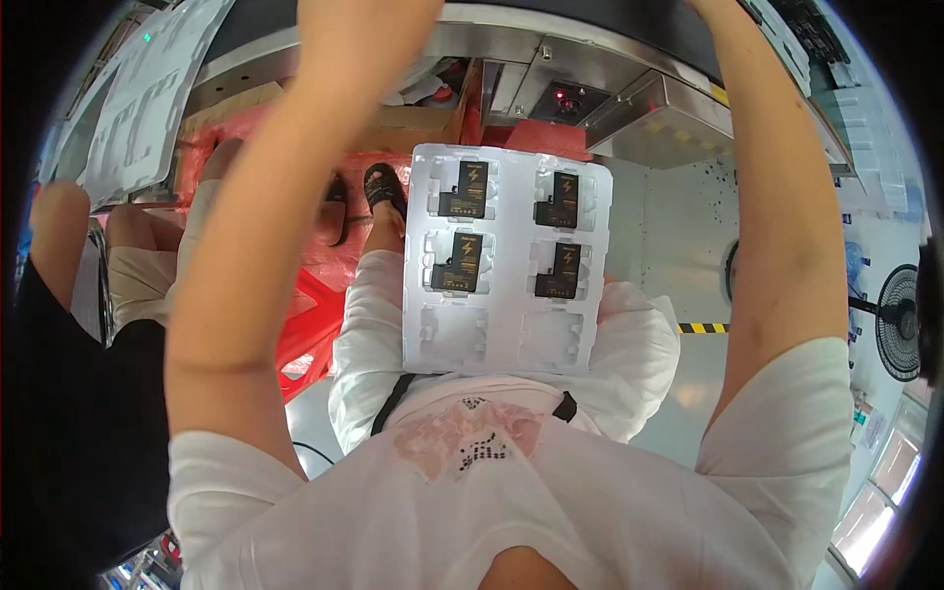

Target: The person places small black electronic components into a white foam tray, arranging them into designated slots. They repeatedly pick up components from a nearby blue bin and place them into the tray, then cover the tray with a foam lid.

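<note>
A white plastic tray [511, 265] rests across my lap. In its upper and middle rows lie black L-shaped phone batteries with gold marks, such as one at the upper left [465, 189] and one at the middle right [557, 270]. Both pockets of the bottom row hold nothing. My left arm stretches up over the conveyor's edge; my left hand [372, 22] is blurred and cut off by the top of the picture, its fingers hidden. On the other side my right forearm [772, 147] also reaches up to the black belt, and its hand lies outside the view.
A dark conveyor belt [580, 31] with a metal frame runs along the top. More white trays [157, 88] stand at the upper left. A person in dark clothing [84, 423] sits close on my left, near a red stool [313, 329]. A black fan [897, 323] stands at right.
</note>
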Action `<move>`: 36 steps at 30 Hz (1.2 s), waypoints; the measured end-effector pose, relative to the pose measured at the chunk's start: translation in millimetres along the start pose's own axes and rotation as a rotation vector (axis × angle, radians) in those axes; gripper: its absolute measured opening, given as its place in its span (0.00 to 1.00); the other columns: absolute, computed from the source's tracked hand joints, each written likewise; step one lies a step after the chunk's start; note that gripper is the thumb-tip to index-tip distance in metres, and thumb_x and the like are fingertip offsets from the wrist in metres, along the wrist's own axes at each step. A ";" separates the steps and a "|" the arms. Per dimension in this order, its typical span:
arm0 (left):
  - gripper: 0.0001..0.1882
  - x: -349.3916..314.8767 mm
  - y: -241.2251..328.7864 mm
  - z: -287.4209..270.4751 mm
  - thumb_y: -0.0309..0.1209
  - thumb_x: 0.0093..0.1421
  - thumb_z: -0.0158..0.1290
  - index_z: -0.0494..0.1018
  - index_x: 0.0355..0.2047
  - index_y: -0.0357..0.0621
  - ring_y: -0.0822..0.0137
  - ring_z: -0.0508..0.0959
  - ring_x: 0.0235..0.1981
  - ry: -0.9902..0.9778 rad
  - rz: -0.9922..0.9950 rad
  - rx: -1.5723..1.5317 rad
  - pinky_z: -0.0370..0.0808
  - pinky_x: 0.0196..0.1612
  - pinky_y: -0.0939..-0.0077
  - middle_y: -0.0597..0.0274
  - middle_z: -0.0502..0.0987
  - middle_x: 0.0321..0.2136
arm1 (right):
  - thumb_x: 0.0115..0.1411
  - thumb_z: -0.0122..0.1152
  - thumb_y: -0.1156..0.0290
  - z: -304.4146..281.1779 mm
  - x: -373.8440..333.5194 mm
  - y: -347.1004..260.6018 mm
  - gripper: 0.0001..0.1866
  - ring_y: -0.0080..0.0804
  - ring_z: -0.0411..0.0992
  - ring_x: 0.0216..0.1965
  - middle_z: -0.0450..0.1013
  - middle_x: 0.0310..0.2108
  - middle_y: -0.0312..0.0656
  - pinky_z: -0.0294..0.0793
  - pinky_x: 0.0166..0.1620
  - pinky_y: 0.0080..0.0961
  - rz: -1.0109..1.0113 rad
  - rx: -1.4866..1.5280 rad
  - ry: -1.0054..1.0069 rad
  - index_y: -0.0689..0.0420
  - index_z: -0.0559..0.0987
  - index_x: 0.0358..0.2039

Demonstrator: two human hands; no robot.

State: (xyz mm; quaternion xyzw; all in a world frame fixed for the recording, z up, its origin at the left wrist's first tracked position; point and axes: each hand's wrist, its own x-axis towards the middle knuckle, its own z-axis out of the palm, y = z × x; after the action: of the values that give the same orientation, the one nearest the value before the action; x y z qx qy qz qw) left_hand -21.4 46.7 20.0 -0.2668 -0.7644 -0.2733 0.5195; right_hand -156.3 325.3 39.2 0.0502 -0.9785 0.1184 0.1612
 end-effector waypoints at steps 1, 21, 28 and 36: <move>0.15 16.1 -27.3 18.4 0.23 0.54 0.47 0.72 0.43 0.37 0.48 0.72 0.46 -0.006 0.037 0.062 0.68 0.49 0.62 0.43 0.71 0.46 | 0.47 0.66 0.67 1.6 -6.9 2.6 0.16 0.37 0.73 0.27 0.74 0.27 0.47 0.72 0.31 0.33 -0.032 0.073 0.080 0.63 0.76 0.34; 0.13 93.1 28.7 50.6 0.33 0.49 0.59 0.77 0.35 0.41 0.52 0.78 0.27 -0.880 -0.199 0.009 0.74 0.34 0.64 0.53 0.79 0.28 | 0.44 0.64 0.77 61.6 -433.3 -7.5 0.21 0.42 0.68 0.45 0.69 0.46 0.43 0.68 0.46 0.34 -0.047 0.589 -0.784 0.54 0.76 0.42; 0.09 -23.1 119.1 -69.3 0.33 0.56 0.56 0.75 0.33 0.41 0.75 0.72 0.29 -0.942 -0.794 -0.629 0.69 0.33 0.80 0.71 0.74 0.27 | 0.48 0.63 0.68 52.9 -494.3 -28.2 0.23 0.43 0.58 0.57 0.61 0.57 0.44 0.58 0.57 0.44 -0.158 0.309 -0.370 0.59 0.74 0.47; 0.07 -254.3 142.2 -118.8 0.28 0.55 0.57 0.76 0.33 0.39 0.75 0.72 0.25 -1.058 -1.152 -0.606 0.69 0.29 0.81 0.67 0.75 0.25 | 0.53 0.57 0.62 55.1 -516.3 -31.5 0.19 0.42 0.55 0.60 0.62 0.55 0.47 0.52 0.59 0.54 -0.327 0.047 -0.365 0.57 0.74 0.44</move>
State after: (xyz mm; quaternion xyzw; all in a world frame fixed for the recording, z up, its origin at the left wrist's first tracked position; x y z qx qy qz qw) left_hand 234.9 33.4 -162.1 -0.0557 -0.8175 -0.5283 -0.2226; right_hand 318.2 312.2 -173.7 0.2323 -0.9672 0.1023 -0.0025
